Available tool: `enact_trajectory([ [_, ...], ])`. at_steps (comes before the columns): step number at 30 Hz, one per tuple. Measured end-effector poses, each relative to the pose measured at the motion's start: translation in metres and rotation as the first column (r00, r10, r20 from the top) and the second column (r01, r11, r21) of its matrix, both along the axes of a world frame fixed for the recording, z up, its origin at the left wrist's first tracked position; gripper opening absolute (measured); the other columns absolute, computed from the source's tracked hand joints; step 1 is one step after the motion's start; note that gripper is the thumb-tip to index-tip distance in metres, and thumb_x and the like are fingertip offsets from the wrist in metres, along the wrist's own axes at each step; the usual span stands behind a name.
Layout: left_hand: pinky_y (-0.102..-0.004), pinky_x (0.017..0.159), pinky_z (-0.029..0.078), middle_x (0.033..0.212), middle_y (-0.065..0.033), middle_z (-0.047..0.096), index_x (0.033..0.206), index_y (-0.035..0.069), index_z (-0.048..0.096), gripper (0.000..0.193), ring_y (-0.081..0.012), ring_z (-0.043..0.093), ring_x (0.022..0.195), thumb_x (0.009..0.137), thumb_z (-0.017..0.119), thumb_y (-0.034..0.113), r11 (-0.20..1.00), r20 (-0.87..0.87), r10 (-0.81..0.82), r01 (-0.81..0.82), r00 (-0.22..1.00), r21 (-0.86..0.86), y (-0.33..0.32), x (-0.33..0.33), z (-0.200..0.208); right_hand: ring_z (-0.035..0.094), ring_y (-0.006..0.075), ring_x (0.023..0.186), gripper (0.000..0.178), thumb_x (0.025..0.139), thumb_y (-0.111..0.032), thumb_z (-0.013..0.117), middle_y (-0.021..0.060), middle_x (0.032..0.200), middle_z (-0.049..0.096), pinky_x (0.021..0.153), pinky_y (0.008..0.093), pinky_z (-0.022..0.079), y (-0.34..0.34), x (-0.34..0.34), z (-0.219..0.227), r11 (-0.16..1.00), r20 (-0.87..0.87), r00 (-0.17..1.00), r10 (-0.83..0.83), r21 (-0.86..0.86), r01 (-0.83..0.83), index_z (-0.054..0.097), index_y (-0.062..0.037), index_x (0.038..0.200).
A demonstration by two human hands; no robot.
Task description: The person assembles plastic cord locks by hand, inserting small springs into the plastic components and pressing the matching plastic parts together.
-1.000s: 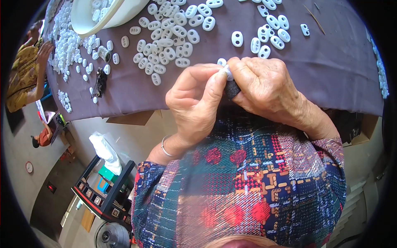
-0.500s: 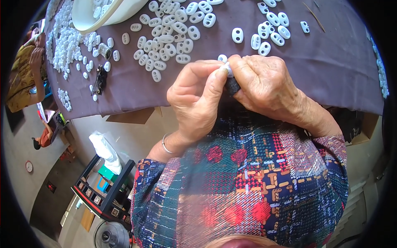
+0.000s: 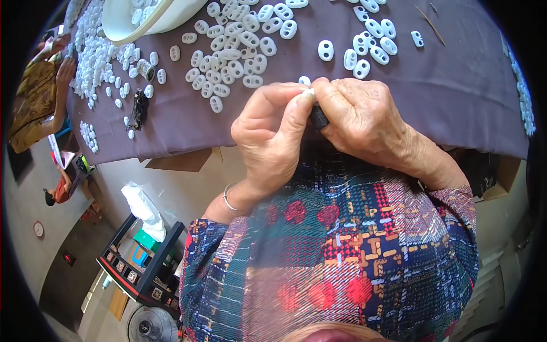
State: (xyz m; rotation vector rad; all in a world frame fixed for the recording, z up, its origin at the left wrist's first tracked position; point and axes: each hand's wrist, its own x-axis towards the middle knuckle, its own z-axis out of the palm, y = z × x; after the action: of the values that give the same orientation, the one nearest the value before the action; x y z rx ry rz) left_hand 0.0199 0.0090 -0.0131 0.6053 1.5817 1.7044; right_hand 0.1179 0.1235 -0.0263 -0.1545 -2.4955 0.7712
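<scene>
My left hand (image 3: pixel 270 134) is closed in a pinch, thumb and forefinger pressed together on a small white plastic piece (image 3: pixel 310 92) that is mostly covered. Right against those fingertips, my right hand (image 3: pixel 364 114) is closed, its fingers curled around a dark, rough-surfaced piece (image 3: pixel 319 117). Most of the dark piece is hidden by the hand. Both hands are over the near edge of the table. Just beyond the fingertips lies a white oval two-hole cord lock (image 3: pixel 305 81). A large spread of similar cord locks (image 3: pixel 230 54) covers the table farther back.
A white tub (image 3: pixel 171 23) stands at the back left, beside a heap of small white parts (image 3: pixel 94 62). A thread spool (image 3: pixel 146 69) and a black tangle (image 3: pixel 137 109) lie nearby. More cord locks (image 3: pixel 373 28) are at the back right. Another person's hand (image 3: pixel 65 71) is at far left.
My fingertips have closed in, so less of the white piece shows between them. My right hand has shifted slightly left. The cord locks on the table lie as before.
</scene>
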Motion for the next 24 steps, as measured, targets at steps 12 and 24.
enact_trajectory([
  [12, -0.0199, 0.067, 0.046, 0.087, -0.0056, 0.063, 0.092, -0.003, 0.06, 0.01, -0.0078, 0.056, 0.074, 0.085, 0.06, 0.004, 0.999, 0.105, 0.017, -0.019, 0.994, 0.027, 0.0001, -0.0011, 0.0021, 0.062, 0.0279, 0.062, 0.031, 0.069, -0.004, 0.067, 0.0157, 0.076, 0.06, 0.052, 0.0326, 0.05, -0.0026, -0.001, 0.003, 0.992, -0.036, 0.998, -0.043, -0.123, 0.038, 0.053, 0.0063, 0.094],
  [24, -0.0199, 0.064, 0.046, 0.082, -0.0045, 0.063, 0.089, -0.003, 0.061, 0.01, -0.007, 0.056, 0.07, 0.084, 0.061, 0.006, 0.999, 0.002, 0.022, -0.022, 1.0, 0.035, 0.0002, -0.003, 0.0022, 0.059, 0.0273, 0.059, 0.031, 0.065, -0.003, 0.066, 0.0123, 0.07, 0.058, 0.05, 0.0333, 0.048, -0.0002, -0.0006, 0.0022, 0.997, 0.037, 0.999, -0.005, -0.083, 0.008, 0.052, 0.0049, 0.093],
])
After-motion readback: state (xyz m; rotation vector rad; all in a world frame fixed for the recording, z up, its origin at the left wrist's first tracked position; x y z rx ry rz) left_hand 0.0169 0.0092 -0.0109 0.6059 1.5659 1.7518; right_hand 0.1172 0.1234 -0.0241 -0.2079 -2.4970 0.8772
